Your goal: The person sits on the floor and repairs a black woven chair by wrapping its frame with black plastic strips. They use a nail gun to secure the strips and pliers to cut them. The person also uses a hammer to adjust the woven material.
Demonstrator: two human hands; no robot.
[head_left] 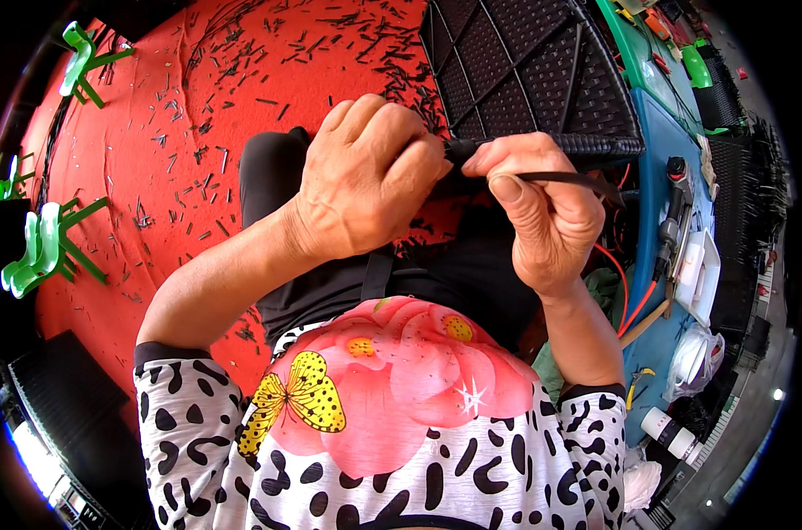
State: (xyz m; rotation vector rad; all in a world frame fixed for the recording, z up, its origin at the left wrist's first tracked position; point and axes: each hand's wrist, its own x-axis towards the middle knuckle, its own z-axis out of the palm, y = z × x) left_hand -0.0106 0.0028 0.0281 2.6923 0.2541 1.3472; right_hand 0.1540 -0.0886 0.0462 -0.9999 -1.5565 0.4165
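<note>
My left hand (365, 172) is closed in a fist around the near end of a black wrapped bar (595, 145); the fingers hide what lies inside the grip. The bar runs along the near edge of a black woven wicker panel (524, 84), which has a diamond pattern of raised cords. Just right of the fist, my right hand (547, 212) pinches a flat black strip (570, 178) between thumb and fingers. The strip's free end sticks out to the right, past the knuckles. Both hands are above my lap, close together.
Short black strip scraps (281, 53) litter the red floor covering (144, 238). Green stools (43, 247) are at the left. On the blue table (644, 353) at the right lie a power tool (670, 221), a white tray (701, 278), yellow-handled pliers (638, 384) and a white roll (670, 435).
</note>
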